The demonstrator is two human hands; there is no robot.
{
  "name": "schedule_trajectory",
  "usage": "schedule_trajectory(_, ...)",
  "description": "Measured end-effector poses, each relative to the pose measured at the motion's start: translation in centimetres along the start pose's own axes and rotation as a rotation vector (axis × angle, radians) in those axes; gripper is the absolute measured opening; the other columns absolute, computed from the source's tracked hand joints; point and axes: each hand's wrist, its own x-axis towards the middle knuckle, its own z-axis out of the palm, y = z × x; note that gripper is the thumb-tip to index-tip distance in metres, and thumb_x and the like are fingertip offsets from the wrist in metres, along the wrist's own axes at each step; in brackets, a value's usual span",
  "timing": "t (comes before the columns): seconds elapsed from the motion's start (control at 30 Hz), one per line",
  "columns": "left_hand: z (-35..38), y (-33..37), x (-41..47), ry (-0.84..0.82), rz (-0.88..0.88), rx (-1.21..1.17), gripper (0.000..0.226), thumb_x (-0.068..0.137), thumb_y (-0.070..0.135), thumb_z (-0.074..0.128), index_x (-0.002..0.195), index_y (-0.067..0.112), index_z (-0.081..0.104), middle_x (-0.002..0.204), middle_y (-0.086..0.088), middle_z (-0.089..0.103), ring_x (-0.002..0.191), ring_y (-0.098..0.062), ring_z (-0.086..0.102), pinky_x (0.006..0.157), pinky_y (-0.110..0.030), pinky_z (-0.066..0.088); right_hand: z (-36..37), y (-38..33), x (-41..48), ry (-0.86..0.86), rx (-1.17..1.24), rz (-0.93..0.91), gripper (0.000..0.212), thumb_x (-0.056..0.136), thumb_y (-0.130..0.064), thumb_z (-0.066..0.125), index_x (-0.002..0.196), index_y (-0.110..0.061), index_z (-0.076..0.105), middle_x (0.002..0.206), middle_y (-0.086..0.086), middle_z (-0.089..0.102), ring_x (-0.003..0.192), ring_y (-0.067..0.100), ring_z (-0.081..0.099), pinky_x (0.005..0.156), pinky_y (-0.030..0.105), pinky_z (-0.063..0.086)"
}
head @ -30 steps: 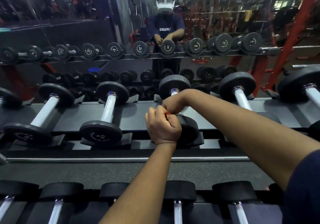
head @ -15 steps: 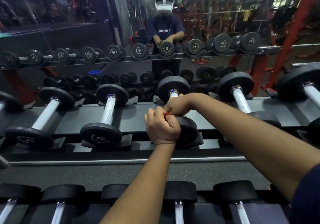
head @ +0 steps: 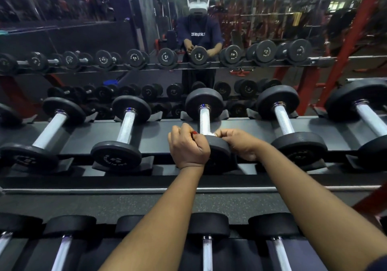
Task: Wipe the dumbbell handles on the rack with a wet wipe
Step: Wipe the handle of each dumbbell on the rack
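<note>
Rack (head: pixel 159 132) first: on the middle dumbbell's handle (head: pixel 204 120), at its near end, sits a white wet wipe (head: pixel 211 133). The right hand (head: pixel 240 145) pinches it with curled fingers, likely to scrub round the bar. The left hand (head: pixel 188 147) is fisted alongside, its hold hidden. Cradles (head: pixel 157 116) seat the neighbouring dumbbells (head: pixel 127 122).

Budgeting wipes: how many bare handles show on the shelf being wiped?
5 handles: two left of the hands, one at them, two right; another may hide at the left edge.

Left hand (head: pixel 188 147), right hand (head: pixel 240 145) and forearms bare. Navy sleeve (head: pixel 380 265) on right upper arm. In mirror: navy T-shirt (head: pixel 198 26) with white chest lettering, white headset (head: pixel 198 6) with a top strap.
</note>
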Motion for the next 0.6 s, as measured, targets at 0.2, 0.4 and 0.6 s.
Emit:
schedule_trajectory(0.2,-0.2,0.4,0.0,-0.056,0.016,0.076,0.020,0.071,0.023,0.032,0.066,0.009,0.045,0.068,-0.003,0.038,0.064,-0.020,0.034,0.062,-0.028,0.021,1.7,-1.0,-0.7,0.195,0.167,0.103,0.014,0.087,-0.006,0.063,0.074,-0.004,0.061,0.070,0.012,0.062,0.057,0.017,0.059,0.050,0.023,0.051)
schedule_trajectory(0.4,-0.8,1.2,-0.4,-0.133,-0.070,0.137,0.030,0.077,0.026,0.026,0.077,0.007,0.050,0.078,-0.009,0.044,0.073,-0.022,0.036,0.068,-0.029,0.024,1.9,-1.2,-1.8,0.344,0.175,0.034,0.018,0.080,-0.009,0.072,0.065,-0.013,0.063,0.063,0.005,0.061,0.054,0.013,0.052,0.050,0.022,0.041)
schedule_trajectory(0.6,-1.8,2.8,-2.0,-0.131,-0.098,0.178,0.016,0.094,0.012,0.044,0.090,0.000,0.053,0.089,-0.010,0.040,0.082,-0.020,0.031,0.070,-0.019,0.016,1.6,-1.0,-4.6,0.398,0.359,-0.075,0.011,0.084,-0.013,0.069,0.076,-0.013,0.063,0.073,0.006,0.063,0.067,0.015,0.057,0.070,0.027,0.052)
